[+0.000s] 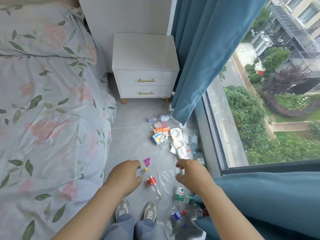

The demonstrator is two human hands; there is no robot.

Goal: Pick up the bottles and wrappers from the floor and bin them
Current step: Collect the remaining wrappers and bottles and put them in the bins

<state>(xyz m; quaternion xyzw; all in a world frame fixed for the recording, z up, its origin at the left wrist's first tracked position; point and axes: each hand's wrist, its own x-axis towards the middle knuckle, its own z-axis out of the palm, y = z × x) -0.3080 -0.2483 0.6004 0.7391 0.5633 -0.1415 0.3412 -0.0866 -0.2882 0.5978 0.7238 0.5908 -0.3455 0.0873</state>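
Litter lies on the grey floor between the bed and the window. A clear bottle with a red label and yellow cap (152, 181) lies between my hands. A purple wrapper (147, 161) sits just beyond it. Farther off lie colourful snack wrappers (160, 135), white packaging (177, 138) and a clear bottle with a blue cap (161, 118). Green-labelled bottles (179, 194) and a blue-labelled bottle (176, 214) lie near my right foot. My left hand (126, 175) hovers over the floor, fingers loosely curled, holding nothing. My right hand (188, 172) also hovers empty above a clear plastic bag (165, 181).
A bed with floral bedding (48, 118) fills the left side. A white two-drawer nightstand (144, 66) stands at the far end of the aisle. Blue curtains (199, 58) hang along the window on the right, and another curtain fold (268, 205) bulges near my right arm. No bin is visible.
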